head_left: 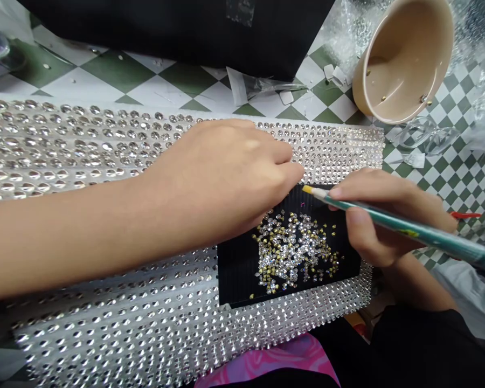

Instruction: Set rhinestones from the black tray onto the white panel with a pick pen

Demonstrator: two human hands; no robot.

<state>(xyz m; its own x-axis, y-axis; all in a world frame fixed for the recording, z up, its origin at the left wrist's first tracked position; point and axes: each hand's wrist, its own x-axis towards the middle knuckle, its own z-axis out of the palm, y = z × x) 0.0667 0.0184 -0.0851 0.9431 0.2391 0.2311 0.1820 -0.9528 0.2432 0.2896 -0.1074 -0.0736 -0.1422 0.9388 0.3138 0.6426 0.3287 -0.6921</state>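
Observation:
My right hand point(388, 207) grips a green wax-tipped pencil point(416, 234), whose yellow tip points left, close to my left fingertips. My left hand point(230, 167) is curled palm-down, with its fingers closed and whatever they hold hidden from view. Below both hands lies a black ridged board point(238, 275) bearing a heap of loose rhinestones point(291, 248), some clear side up, others showing gold backs. Under the board stretches a white sheet point(145, 328) set with rows of clear stones. My left forearm crosses over part of it.
A black box point(165, 32) stands at the back. At the back right, a beige cup point(361, 86) leans with a few stones inside. Clear plastic packaging point(343, 32) and small white pieces point(286, 97) lie on the green-and-white checked tablecloth point(117, 70).

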